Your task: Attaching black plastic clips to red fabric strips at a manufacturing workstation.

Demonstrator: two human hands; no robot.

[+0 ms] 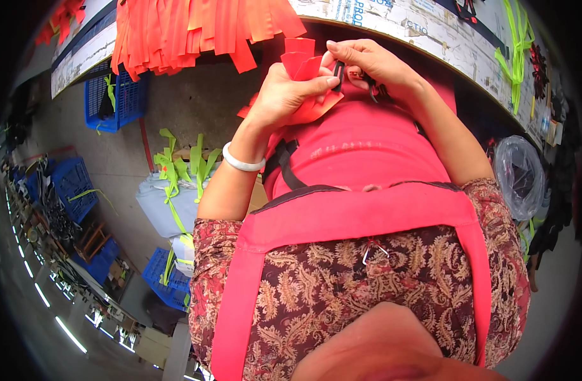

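In front of my waist, my left hand [281,92] is closed round several folded red fabric strips [298,56]. Their ends stick up above the fingers, and more red fabric spreads out below the hand. Close against it, my right hand [375,62] has its thumb and forefinger bent together at a narrow black piece [338,76]. My left thumb tip touches that piece too; its exact kind is not clear. More small dark pieces [378,93] show under the curled fingers of my right hand, partly hidden.
A thick row of red-orange strips [202,28] hangs over the edge of the work table [392,22]. Yellow-green strips [516,51] lie at its right. Blue crates [116,101] and a pale bundle tied with yellow-green strips [161,206] stand to my left. A clear plastic bag [519,171] hangs at right.
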